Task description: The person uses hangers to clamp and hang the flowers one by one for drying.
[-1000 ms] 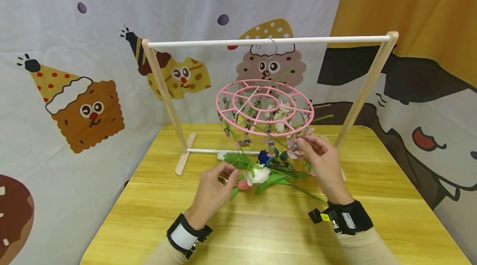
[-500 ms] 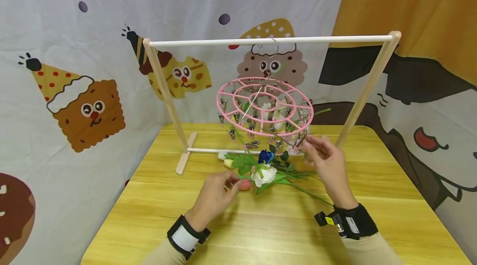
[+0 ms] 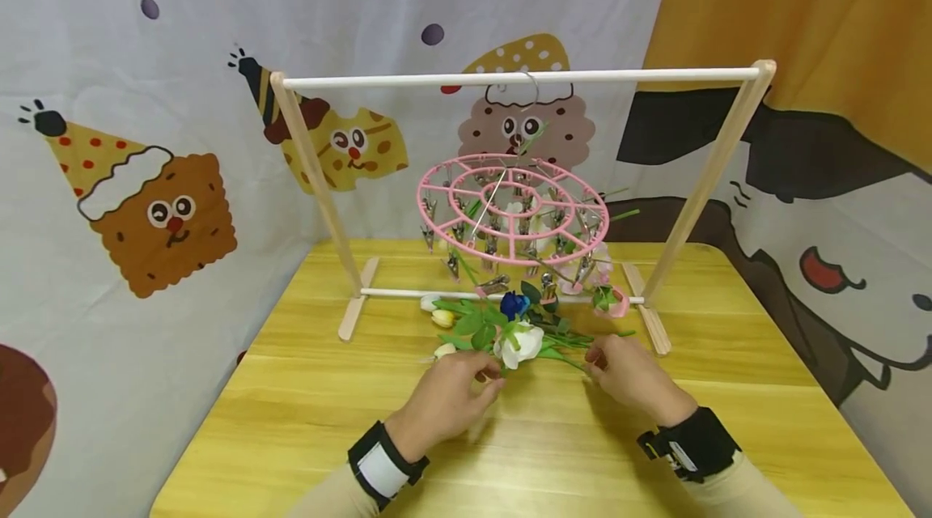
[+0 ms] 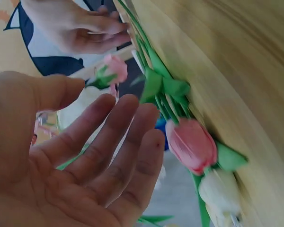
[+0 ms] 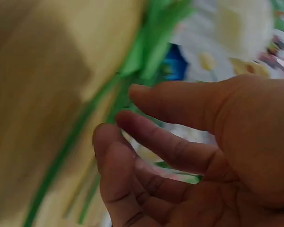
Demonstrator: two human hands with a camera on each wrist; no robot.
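Note:
My left hand [image 3: 450,396] hovers at the front of a flower bunch on the table, thumb apart from relaxed fingers, holding nothing. Close by its fingertips in the left wrist view lies a pink tulip [image 4: 191,145], beside a white tulip [image 4: 220,191]. My right hand [image 3: 633,376] is low at the stem end of the bunch. Its thumb and bent fingers stand apart close to the green stems [image 5: 61,161], gripping none. A white rose [image 3: 518,344] and a blue rose [image 3: 514,305] lie between the hands. A pink rose [image 3: 615,303] hangs near the right side of the clip hanger.
A round pink clip hanger [image 3: 512,262] with several metal clips hangs by its hook from the white rail [image 3: 408,82] of a wooden stand. More flowers hang in the clips. The stand's right foot [image 3: 655,330] is behind my right hand. A printed cloth [image 3: 218,32] backs the table.
My right hand has left the clip at the hanger's right edge and come down to the stems, leaving the pink rose hanging. My left hand has shifted a little right and nearer the bunch.

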